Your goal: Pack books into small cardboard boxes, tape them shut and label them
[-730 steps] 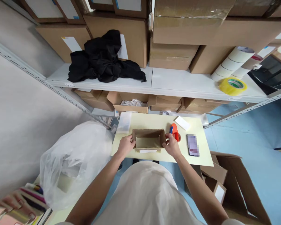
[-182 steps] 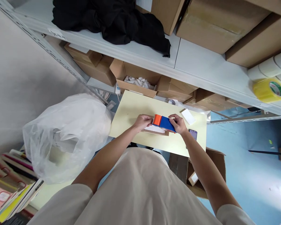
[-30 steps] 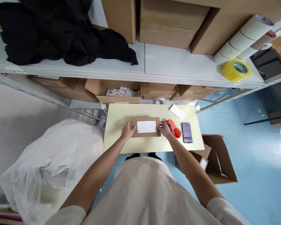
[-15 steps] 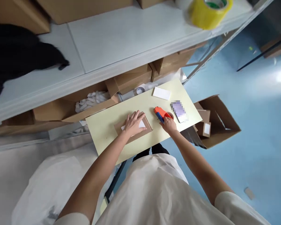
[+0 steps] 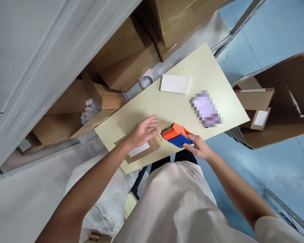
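Note:
A tape dispenser [image 5: 177,135], orange on top and blue along its side, is gripped in my right hand [image 5: 198,145] by its near right end. Its front end points left, close to a small flat cardboard box [image 5: 152,148] on the pale yellow table [image 5: 164,109]. The box bears a white label [image 5: 140,149], and shiny clear tape shows at its right end. Over the box hovers my left hand [image 5: 143,132], fingers apart and slightly blurred, holding nothing. Whether it touches the box I cannot tell.
On the table lie a white flat block [image 5: 175,84] and a phone [image 5: 206,108] with a blurred-out screen. An open carton [image 5: 286,135] holding small boxes stands at the right. Behind the table are a tape roll [image 5: 146,82], several cartons and a grey shelf [image 5: 48,50].
My right hand has lifted and turned the tape dispenser, bringing it left towards the box. My left hand has risen from lying flat on the box. The view has tilted and come closer.

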Available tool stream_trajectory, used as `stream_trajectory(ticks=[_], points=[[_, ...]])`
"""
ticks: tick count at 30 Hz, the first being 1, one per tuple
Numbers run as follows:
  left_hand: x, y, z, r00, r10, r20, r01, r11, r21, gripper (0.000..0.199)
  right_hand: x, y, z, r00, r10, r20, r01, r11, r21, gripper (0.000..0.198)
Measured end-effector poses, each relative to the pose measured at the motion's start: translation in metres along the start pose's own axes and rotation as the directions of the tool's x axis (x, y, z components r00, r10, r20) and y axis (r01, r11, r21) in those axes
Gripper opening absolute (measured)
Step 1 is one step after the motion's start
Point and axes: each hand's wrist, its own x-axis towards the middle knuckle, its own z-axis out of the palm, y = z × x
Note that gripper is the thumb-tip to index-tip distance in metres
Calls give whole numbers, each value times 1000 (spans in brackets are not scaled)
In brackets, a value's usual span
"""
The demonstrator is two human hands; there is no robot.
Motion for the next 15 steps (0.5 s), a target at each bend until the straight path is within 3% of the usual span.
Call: stream_trajectory(ticks=[3,6,11,15], points=[[26,22,2,964,-81,252,135,970,-204,57,-4,0,-5,999,-3,45,-7,974,226,33],[40,26,5,935,-134,328,236,926,-295,43,-2,3,-3,996,-6,85,-25,931,363,31],[49,7,5,855,-168,491,406,805,-432,36,0,6,0,993,-13,116,-38,904,425,32],[52,0,-2,846,-184,500,442,766,-467,28,-2,6,0,995,2,98,-46,896,442,35]])
